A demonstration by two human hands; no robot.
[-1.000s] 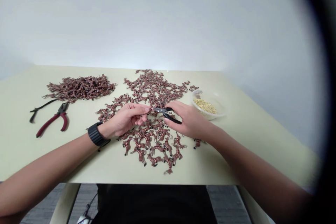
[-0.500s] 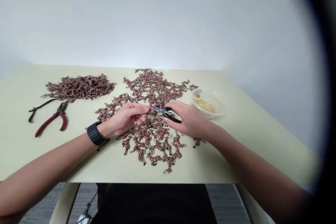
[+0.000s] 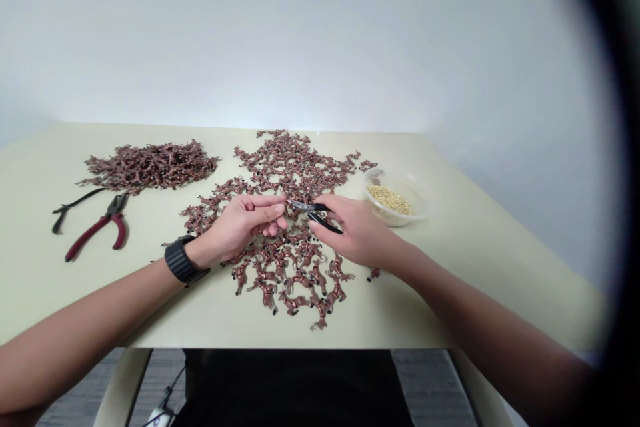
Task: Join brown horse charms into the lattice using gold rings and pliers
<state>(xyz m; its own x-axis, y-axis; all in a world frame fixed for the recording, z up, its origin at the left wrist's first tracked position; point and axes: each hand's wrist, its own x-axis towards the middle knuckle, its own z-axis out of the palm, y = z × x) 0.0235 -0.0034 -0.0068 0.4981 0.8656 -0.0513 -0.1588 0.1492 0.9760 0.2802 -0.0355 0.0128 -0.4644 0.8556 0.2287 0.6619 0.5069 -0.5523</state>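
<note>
Small black-handled pliers are gripped in my right hand, their narrow jaws pointing left. The jaw tips meet the fingertips of my left hand, whose thumb and forefinger are pinched together. Whatever sits in that pinch is too small and covered to make out. Under and around both hands lie many brown reindeer figures, spread flat over the middle of the table. A black watch is on my left wrist.
A dense heap of similar brown figures lies at the left back. Red-handled pliers and a black strap-like piece rest in front of it. To the right stands a clear plastic bowl with small gold pieces inside.
My hands have barely moved; the pliers have shifted very slightly to the left and their tips remain at my left fingertips. Nothing has visibly been let go.
</note>
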